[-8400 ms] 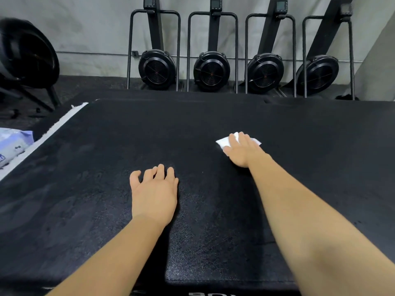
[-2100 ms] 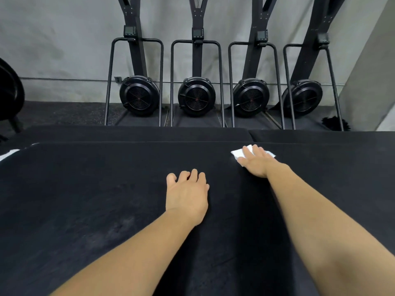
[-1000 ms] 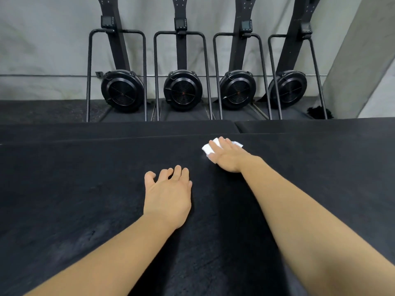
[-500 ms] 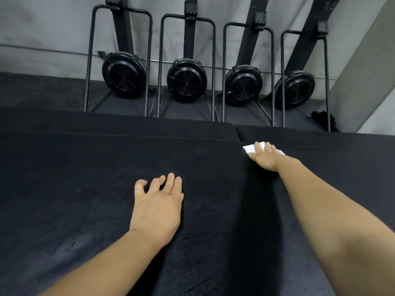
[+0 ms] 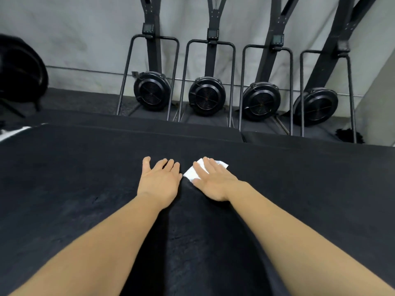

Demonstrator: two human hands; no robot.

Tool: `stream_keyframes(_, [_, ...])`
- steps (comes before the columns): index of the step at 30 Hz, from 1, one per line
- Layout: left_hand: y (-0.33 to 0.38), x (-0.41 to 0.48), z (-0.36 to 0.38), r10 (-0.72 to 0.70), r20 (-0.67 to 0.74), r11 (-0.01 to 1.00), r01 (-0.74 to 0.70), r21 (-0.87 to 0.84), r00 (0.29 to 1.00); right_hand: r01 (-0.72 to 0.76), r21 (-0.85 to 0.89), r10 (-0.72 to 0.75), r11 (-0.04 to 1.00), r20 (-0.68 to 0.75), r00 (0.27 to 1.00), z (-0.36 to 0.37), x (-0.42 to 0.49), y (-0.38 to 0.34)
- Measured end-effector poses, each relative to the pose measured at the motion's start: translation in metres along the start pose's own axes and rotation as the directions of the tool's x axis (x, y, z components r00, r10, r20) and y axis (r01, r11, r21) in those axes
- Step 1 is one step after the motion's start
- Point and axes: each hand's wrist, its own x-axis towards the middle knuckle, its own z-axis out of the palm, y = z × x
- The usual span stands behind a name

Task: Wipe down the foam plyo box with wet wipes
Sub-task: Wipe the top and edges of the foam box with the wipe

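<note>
The black foam plyo box (image 5: pixel 85 189) fills the lower part of the view, its top face textured and dull. A white wet wipe (image 5: pixel 192 173) lies flat on that top, near the far edge. My right hand (image 5: pixel 213 182) presses on the wipe with straight fingers, covering most of it. My left hand (image 5: pixel 159 181) rests flat on the bare foam just left of the wipe, fingers straight and almost touching the wipe's corner.
Beyond the box's far edge lie lower black mats (image 5: pixel 136 124). Several upright black rowing machines (image 5: pixel 206 96) stand against the grey wall. A black fan bike wheel (image 5: pixel 19 71) sits at far left. A white strip (image 5: pixel 12 133) shows at the box's left edge.
My right hand has slid the wipe left and toward me from the far edge. My left hand now sits right beside it. The view has shifted a little.
</note>
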Motion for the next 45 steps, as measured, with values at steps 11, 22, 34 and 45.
stream_keyframes(11, [-0.004,0.003,0.004,0.008,0.024,0.998,-0.01,0.064,1.0,-0.215,0.101,0.225,0.971,-0.101,0.969,-0.024,0.011,0.096])
stream_keyframes(22, [-0.005,0.007,0.008,0.022,0.013,0.999,-0.022,0.043,1.0,-0.31,0.112,0.319,0.944,-0.074,0.945,-0.015,0.005,0.078])
stream_keyframes(34, [-0.01,0.001,0.005,0.027,0.051,0.999,-0.026,-0.02,0.998,0.039,-0.006,-0.039,0.999,-0.023,0.999,0.026,-0.048,-0.046])
stream_keyframes(45, [-0.009,0.006,0.013,-0.001,0.015,0.999,0.001,-0.054,1.0,-0.285,0.092,0.294,0.954,-0.11,0.95,-0.008,-0.021,0.078])
